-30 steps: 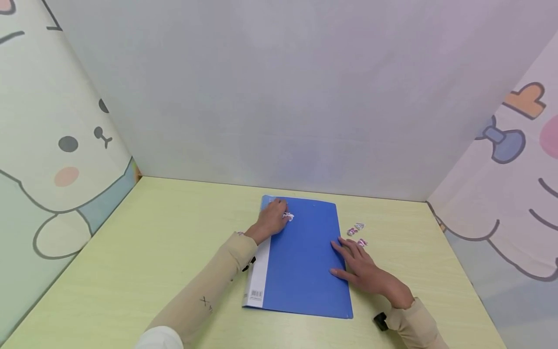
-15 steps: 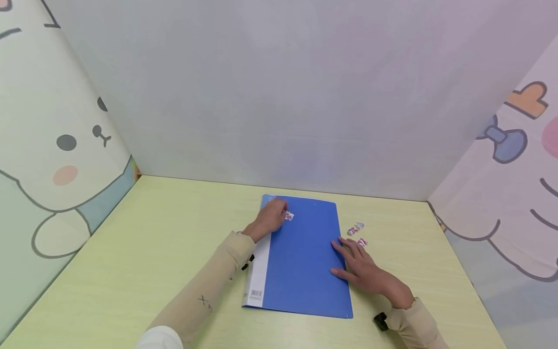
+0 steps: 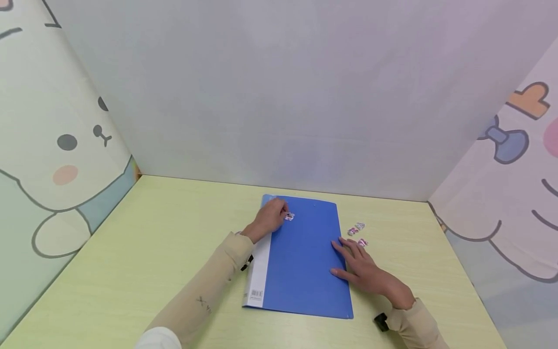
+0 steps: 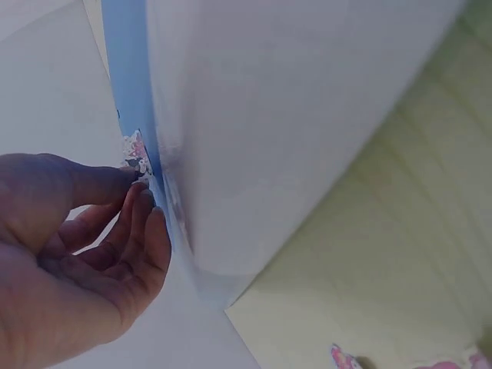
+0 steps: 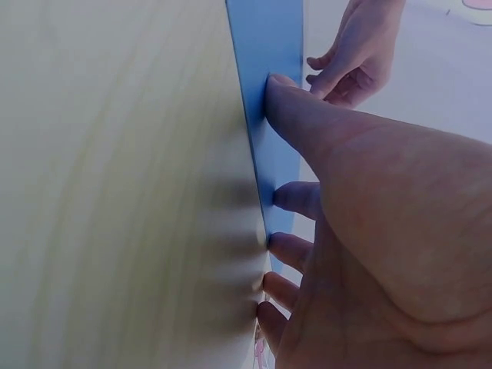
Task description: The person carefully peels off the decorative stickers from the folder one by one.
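Beige sleeves [image 3: 209, 283]; black wrist pieces [image 3: 381, 322]

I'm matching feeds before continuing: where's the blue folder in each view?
Head: blue folder, lower middle.
Left wrist: blue folder, a strip, upper left.
Right wrist: blue folder, a strip, top centre.
Shared landmark: left hand, respectively just below centre, lower left, upper right.

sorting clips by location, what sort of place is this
Probably a staged tabletop booth: a pale table, a plain backdrop behind it, and cartoon panels on both sides.
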{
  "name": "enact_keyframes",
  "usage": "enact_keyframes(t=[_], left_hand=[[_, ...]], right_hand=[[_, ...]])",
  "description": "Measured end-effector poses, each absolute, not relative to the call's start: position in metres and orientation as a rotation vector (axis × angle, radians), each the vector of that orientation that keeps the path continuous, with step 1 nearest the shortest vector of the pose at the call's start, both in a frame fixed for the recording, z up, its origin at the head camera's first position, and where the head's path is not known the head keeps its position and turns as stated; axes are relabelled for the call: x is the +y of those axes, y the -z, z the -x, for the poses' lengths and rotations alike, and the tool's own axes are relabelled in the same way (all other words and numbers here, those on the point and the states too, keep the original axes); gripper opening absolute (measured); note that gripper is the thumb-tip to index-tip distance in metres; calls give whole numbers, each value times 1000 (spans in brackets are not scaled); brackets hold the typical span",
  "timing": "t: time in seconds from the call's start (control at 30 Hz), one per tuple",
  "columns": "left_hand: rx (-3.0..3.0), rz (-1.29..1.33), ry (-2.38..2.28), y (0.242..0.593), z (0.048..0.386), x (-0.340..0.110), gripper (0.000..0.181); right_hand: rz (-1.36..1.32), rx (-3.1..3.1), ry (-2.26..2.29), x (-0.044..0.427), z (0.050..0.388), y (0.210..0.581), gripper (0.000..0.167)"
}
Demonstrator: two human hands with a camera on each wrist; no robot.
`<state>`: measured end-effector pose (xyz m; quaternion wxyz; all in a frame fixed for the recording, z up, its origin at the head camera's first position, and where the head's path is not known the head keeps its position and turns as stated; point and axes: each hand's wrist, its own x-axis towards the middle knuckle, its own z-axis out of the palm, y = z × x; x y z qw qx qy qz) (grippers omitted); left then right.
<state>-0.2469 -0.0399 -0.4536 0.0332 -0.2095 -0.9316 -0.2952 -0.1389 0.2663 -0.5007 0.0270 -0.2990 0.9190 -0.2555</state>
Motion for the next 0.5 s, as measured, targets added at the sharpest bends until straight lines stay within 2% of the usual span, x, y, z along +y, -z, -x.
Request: enact_keyframes(t=[0.5], left_hand=[[-2877,583,954,444,242,-49,7]], right_hand=[[1029,2911,753,264,134,494,69]])
